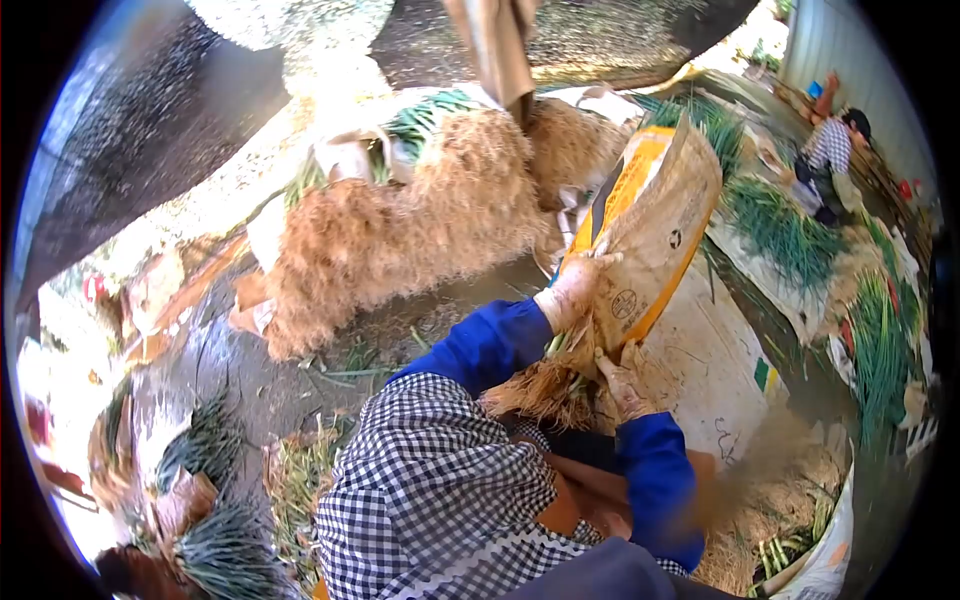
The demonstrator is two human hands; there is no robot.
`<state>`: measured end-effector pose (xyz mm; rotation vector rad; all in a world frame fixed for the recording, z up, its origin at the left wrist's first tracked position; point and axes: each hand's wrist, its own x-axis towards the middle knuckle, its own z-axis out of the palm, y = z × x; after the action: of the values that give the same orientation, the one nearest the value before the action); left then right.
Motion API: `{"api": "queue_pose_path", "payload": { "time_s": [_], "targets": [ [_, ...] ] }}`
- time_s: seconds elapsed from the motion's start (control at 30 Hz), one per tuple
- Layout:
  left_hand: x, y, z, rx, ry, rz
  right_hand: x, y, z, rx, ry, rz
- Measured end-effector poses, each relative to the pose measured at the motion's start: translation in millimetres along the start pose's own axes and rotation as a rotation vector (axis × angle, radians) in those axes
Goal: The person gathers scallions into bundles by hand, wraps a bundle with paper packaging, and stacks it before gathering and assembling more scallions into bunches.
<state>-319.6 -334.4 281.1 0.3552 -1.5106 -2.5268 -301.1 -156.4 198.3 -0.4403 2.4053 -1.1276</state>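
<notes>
A tan sack (672, 235) with yellow and orange print stands tilted in front of me. My left hand (578, 288) is closed on its near left edge, below the orange panel. Lower down, my right hand (624, 384) has its fingers bent at the sack's bottom edge, beside a bundle of brown roots (545, 393). Whether those fingers grip the sack or the roots is hard to tell. The bundle lies over my lap, with a little green stem showing between my hands. Blue sleeves cover both my forearms.
A long pile of rooted bundles (410, 215) lies ahead on the left. Green onion bunches (220, 550) sit at lower left, more (780, 230) at right. A pale sheet (700, 345) lies beyond my right hand. Another person (830, 150) sits at upper right.
</notes>
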Motion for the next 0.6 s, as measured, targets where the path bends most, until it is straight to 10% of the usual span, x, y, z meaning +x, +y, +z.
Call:
{"api": "queue_pose_path", "payload": {
  "time_s": [0.1, 0.2, 0.43, 0.6],
  "targets": [
    [-59, 82, -4, -0.068, 0.023, 0.169, -3, -42, 22, -0.006, 0.077, -0.241],
    [-96, 149, -20, -0.052, 0.056, 0.364, -19, -82, 38, 0.766, -0.094, -0.384],
    [-156, 242, -95, -0.259, 0.228, 0.678, -30, -143, 94, 1.485, -0.963, 0.198],
    [-129, 279, -143, -0.077, 0.421, 0.844, 62, -172, 157, 1.518, -1.120, 0.079]
  ]
}}
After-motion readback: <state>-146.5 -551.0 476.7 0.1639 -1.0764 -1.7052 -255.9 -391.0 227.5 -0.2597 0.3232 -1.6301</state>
